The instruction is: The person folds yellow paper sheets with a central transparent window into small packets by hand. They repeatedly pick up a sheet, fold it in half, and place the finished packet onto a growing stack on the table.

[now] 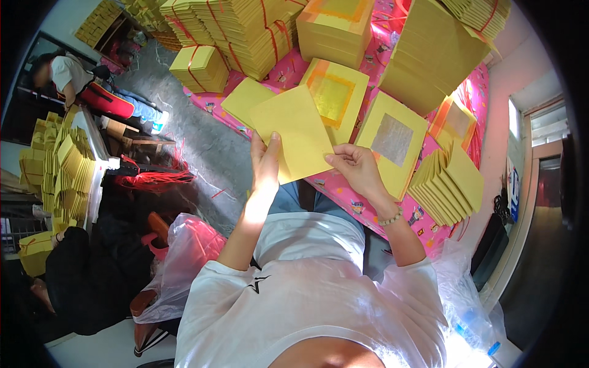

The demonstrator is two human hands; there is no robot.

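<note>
A square of plain yellow paper (293, 130) is held up in front of me, tilted, and I cannot tell whether it is one sheet or several. My left hand (265, 161) grips its left edge, thumb on top. At the lower right corner my right hand (357, 167) pinches it between thumb and fingers. Behind it lies a stack of yellow paper with a gold square (331, 101). To the right is another stack with a silver square (393, 140). A plain yellow paper pile (245, 101) sits partly hidden behind the held paper.
A pink patterned tablecloth (346, 197) covers the table. Tall tied yellow bundles (245, 30) stand at the back, a big block (432, 58) back right, fanned folded papers (445, 187) at right. Left are a plastic bag (181, 257), red strings (156, 180) and another person (101, 92).
</note>
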